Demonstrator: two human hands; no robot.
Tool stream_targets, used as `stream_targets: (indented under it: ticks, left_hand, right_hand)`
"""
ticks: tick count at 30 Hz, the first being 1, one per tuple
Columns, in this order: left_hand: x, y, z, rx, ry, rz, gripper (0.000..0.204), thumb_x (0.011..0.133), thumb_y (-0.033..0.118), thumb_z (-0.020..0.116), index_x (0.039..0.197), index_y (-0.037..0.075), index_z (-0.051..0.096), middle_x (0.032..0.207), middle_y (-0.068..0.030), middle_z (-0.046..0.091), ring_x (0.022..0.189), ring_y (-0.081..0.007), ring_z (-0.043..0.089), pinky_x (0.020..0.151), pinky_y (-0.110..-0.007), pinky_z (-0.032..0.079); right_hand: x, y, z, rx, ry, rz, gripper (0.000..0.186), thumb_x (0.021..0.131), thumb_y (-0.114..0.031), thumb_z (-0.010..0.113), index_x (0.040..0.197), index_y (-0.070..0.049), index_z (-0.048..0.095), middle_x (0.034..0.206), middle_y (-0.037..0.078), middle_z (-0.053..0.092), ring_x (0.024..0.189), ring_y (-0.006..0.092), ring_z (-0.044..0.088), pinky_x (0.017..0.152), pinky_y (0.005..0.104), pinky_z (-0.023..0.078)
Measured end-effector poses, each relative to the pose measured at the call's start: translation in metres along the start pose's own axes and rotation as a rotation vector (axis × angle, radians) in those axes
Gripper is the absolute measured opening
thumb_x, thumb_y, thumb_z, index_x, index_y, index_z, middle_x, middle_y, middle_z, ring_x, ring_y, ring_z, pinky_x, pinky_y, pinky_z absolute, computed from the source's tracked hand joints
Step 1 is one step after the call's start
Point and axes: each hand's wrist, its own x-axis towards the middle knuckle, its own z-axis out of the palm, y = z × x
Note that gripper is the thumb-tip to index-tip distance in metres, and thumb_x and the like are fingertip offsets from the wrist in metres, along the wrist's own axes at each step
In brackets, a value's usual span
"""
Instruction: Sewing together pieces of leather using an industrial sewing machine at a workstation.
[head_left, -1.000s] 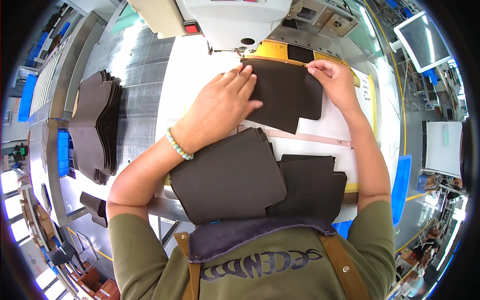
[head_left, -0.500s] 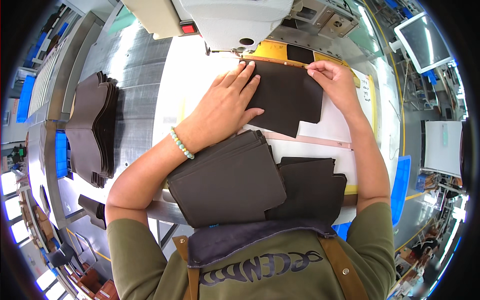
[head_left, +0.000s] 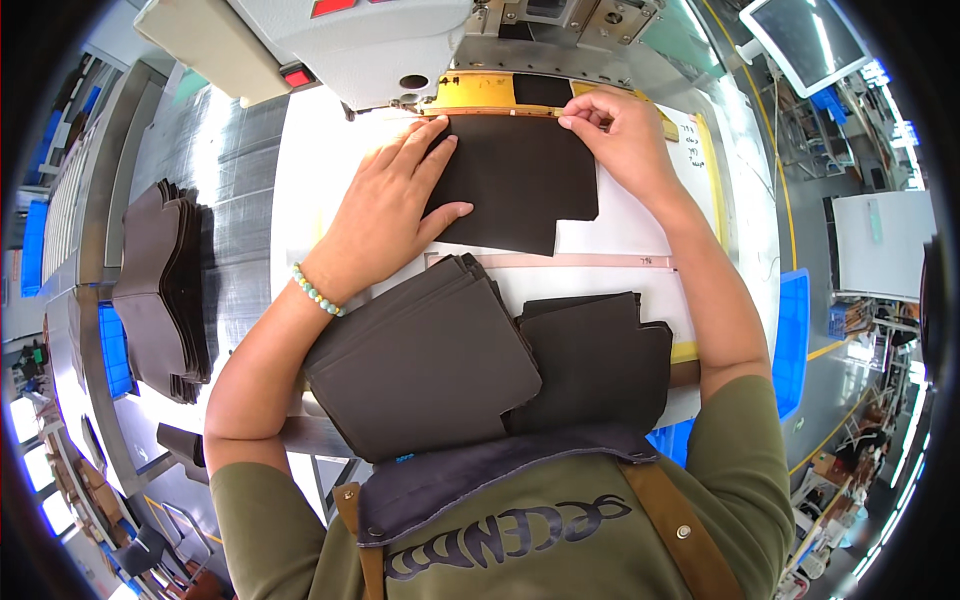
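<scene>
My left hand (head_left: 393,200) lies spread on a dark brown cut piece (head_left: 512,180), fingertips at its top left, near the sewing machine's grey head (head_left: 365,45). My right hand (head_left: 625,140) pinches at the piece's upper right corner, where it meets an orange strip (head_left: 525,113) along the front of a yellow plate (head_left: 475,88). Both sit over a white work board (head_left: 300,160). Below the hands lie two overlapping stacks of similar dark pieces, a larger left one (head_left: 420,360) and a smaller right one (head_left: 600,370).
A taller stack of curved dark pieces (head_left: 160,300) lies on the metal table (head_left: 235,240) at left. Blue bins flank the bench at left (head_left: 115,350) and right (head_left: 790,340). A white-framed monitor (head_left: 805,40) stands at upper right; shelving and chairs show around the rim.
The whole view has shifted, so machine, piece and hands appear further left. Both hands keep nearly the same hold on the piece, left one flat, right one pinching at the corner.
</scene>
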Motion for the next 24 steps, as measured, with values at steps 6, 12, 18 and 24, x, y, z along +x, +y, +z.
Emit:
stream_targets:
  ticks: [6,12,18,24]
  left_hand:
    - [0.002,0.002,0.002,0.014,0.009,0.009,0.065,0.100,0.035,0.071,0.150,-0.002,0.053,0.163,-0.0179,0.045,0.149,-0.0361,0.044,0.122,-0.046,0.037]
    - [-0.002,-0.001,0.005,0.004,0.021,0.006,0.065,0.099,0.033,0.072,0.150,-0.002,0.053,0.163,-0.0181,0.045,0.148,-0.0364,0.045,0.122,-0.046,0.037]
    - [-0.001,0.001,0.006,0.021,0.050,0.014,0.063,0.100,0.033,0.071,0.149,-0.003,0.053,0.163,-0.0177,0.044,0.148,-0.0361,0.045,0.122,-0.047,0.038]
    - [-0.002,0.002,0.009,0.038,0.062,0.020,0.062,0.101,0.033,0.070,0.150,-0.003,0.053,0.163,-0.0177,0.044,0.148,-0.0359,0.045,0.122,-0.047,0.037]
  right_hand:
    - [-0.002,0.001,-0.002,-0.313,0.197,-0.351,0.009,0.088,-0.012,0.080,0.097,-0.008,0.080,0.093,0.004,0.073,0.085,0.0216,0.069,0.074,0.0378,0.056]
    - [-0.021,-0.029,0.023,-0.227,-0.145,-0.643,0.032,0.099,-0.022,0.070,0.126,-0.007,0.076,0.135,0.005,0.073,0.128,0.0268,0.064,0.107,0.0400,0.052]
    - [-0.039,0.001,-0.023,-0.391,-0.139,-0.543,0.038,0.099,-0.024,0.072,0.133,-0.007,0.073,0.140,0.004,0.071,0.130,0.0246,0.063,0.110,0.0418,0.050]
    - [-0.061,0.014,-0.050,-0.577,-0.015,-0.433,0.034,0.096,-0.016,0.073,0.128,-0.005,0.074,0.134,0.007,0.073,0.125,0.0282,0.065,0.106,0.0411,0.052]
